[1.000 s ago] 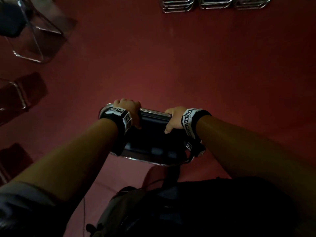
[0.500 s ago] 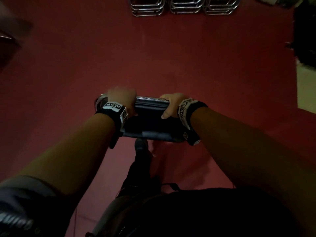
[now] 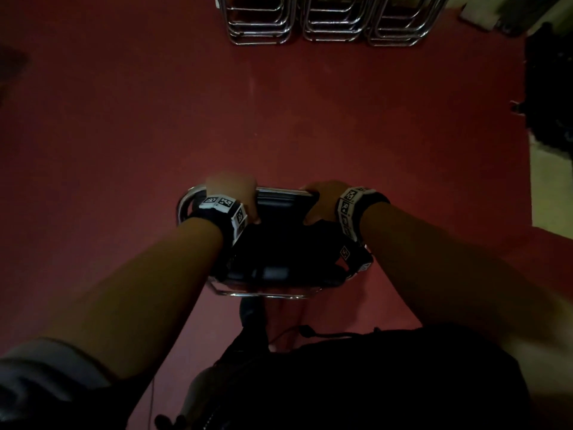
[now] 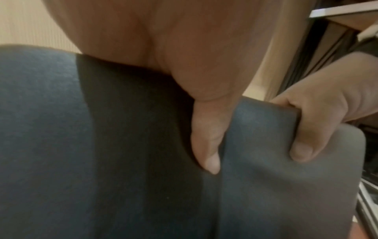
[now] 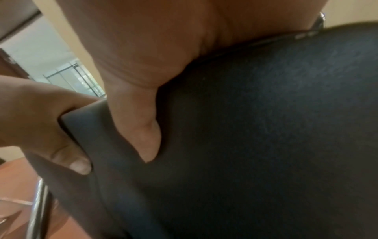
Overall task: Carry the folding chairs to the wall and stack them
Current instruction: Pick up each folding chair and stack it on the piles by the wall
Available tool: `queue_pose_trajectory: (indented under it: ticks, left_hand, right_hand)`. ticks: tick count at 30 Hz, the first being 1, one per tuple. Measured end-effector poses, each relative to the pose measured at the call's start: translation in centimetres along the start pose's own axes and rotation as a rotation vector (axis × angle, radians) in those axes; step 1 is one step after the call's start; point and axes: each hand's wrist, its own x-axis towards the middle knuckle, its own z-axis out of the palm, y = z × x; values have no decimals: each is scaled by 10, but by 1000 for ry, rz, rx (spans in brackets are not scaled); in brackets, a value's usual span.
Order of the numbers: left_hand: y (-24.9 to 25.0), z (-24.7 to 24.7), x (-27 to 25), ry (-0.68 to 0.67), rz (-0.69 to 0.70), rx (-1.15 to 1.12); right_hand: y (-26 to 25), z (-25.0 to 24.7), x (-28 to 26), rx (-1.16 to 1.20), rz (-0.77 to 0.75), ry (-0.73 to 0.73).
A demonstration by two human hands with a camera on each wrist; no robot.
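I hold a folded chair (image 3: 279, 243) with dark padding and a chrome frame in front of my body, above the red floor. My left hand (image 3: 231, 193) grips its top edge on the left. My right hand (image 3: 322, 200) grips the same edge on the right. In the left wrist view my thumb (image 4: 206, 145) presses the dark fabric (image 4: 61, 145), and my right hand (image 4: 319, 116) curls over the pad's edge. In the right wrist view my thumb (image 5: 139, 129) lies on the pad (image 5: 266, 129). Stacked chairs (image 3: 328, 23) with chrome legs stand ahead at the top of the head view.
Red carpet (image 3: 310, 119) stretches between me and the stacks. A dark object (image 3: 548, 88) stands at the right edge, beside a pale floor strip (image 3: 552, 197). My dark clothing (image 3: 372, 383) fills the bottom of the head view.
The stacked chairs have come nearer and larger in view as I walked forward. The unfolded chairs on the left have dropped out of sight. Both hands keep their grip.
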Motion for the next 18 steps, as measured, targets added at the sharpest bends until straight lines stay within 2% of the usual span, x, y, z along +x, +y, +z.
queue_pose_trajectory:
  ticks: [5, 11, 18]
  left_hand:
    - [-9, -22, 43, -66, -19, 1]
    - [11, -52, 103, -162, -68, 1]
    - [73, -129, 197, -200, -94, 32]
  right_hand:
    - [0, -27, 46, 65, -11, -68]
    - [27, -68, 102, 151, 8, -213]
    - [88, -170, 159, 146, -49, -265]
